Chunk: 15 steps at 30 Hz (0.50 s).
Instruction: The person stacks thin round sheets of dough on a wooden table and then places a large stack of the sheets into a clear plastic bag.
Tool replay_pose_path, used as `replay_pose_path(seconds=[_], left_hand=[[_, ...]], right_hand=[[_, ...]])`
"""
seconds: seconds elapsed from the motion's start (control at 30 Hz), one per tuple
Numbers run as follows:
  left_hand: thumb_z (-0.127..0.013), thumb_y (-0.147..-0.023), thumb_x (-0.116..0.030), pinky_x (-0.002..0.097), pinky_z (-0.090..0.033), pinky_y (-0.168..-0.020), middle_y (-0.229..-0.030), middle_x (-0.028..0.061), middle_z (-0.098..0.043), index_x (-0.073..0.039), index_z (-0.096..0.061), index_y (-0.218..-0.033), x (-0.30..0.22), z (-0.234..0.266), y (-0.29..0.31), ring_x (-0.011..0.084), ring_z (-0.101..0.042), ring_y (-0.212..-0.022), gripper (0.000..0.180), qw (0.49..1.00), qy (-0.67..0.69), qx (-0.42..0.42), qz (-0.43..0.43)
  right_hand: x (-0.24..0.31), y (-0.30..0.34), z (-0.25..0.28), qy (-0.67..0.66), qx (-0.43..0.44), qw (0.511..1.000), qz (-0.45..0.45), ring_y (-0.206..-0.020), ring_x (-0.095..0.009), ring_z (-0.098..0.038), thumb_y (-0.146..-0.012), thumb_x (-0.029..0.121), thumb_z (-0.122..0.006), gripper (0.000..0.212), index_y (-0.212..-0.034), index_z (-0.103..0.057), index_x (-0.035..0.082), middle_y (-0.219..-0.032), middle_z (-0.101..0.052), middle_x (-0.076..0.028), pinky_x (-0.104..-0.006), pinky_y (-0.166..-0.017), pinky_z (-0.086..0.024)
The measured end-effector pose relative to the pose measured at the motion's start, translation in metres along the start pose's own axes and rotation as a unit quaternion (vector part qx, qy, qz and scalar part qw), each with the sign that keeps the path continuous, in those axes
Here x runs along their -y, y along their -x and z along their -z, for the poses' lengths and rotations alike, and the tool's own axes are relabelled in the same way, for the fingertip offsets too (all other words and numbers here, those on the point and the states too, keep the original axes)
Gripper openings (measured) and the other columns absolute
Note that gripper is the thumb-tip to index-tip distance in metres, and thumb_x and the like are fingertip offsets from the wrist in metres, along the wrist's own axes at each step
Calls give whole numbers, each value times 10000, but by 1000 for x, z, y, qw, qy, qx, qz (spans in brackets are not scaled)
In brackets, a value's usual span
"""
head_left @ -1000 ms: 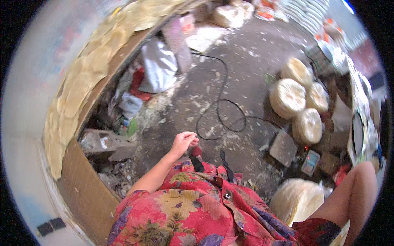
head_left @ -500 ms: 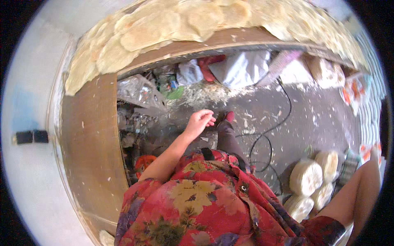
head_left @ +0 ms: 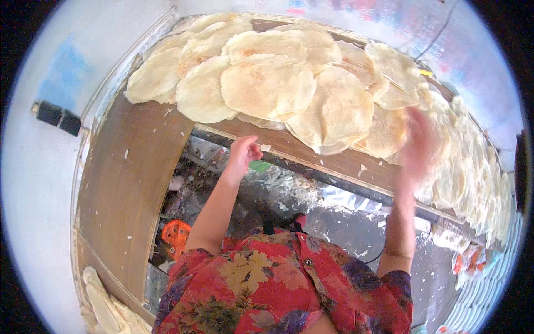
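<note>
Many thin, round, pale flatbreads [head_left: 267, 86] lie overlapping along a brown wooden table [head_left: 334, 161]. At the near edge of this table, my left hand [head_left: 243, 156] hovers with its fingers curled in and nothing visible in them. A small pale scrap [head_left: 266, 148] shows beside its fingertips. Farther right, my right hand [head_left: 420, 145] is smeared by motion over the flatbreads at the table's right part. Its fingers cannot be made out, nor whether it touches a flatbread.
A second brown board [head_left: 122, 183] runs along the left wall, with more flatbreads [head_left: 105, 306] at its near end. Under the table lies a dark floor littered with pale scraps [head_left: 300, 189]. An orange perforated object [head_left: 176, 236] sits low left; pale-blue ridged stacks [head_left: 478, 295] stand at right.
The view has turned toward the table, and the flatbreads now fill more of it. My right arm has come from the far right to over the flatbreads; my left hand has reached the table edge.
</note>
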<state>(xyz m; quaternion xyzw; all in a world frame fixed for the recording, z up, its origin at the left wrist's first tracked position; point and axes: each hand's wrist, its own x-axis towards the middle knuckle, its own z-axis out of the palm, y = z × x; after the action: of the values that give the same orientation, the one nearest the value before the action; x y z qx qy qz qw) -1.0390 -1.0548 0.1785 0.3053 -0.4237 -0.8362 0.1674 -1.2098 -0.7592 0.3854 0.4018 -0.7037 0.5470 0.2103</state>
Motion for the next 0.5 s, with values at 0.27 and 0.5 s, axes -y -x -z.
replay_pose_path(seconds=[0.27, 0.5], left_hand=[[-490, -805, -159, 263, -305, -444, -469, -33, -315, -115, -537, -864, -36, 44, -104, 102, -328, -416, 88, 979, 175, 15, 98], [-459, -788, -95, 258, -387, -502, -573, 5, -483, -5, -464, -1198, -67, 41, -134, 114, -466, -501, 420, 994, 28, 77, 74]], right_hand=[[-73, 40, -208, 154, 414, 895, 63, -1323, -331, -178, -702, 151, -622, 727, -1334, -280, 40, -1389, -243, -216, -471, -1056, -200], [-104, 2, -351, 242, 286, 921, 105, -1091, -315, -493, -665, 167, -631, 498, -1113, -459, 33, -1154, -515, -175, -434, -828, -425]])
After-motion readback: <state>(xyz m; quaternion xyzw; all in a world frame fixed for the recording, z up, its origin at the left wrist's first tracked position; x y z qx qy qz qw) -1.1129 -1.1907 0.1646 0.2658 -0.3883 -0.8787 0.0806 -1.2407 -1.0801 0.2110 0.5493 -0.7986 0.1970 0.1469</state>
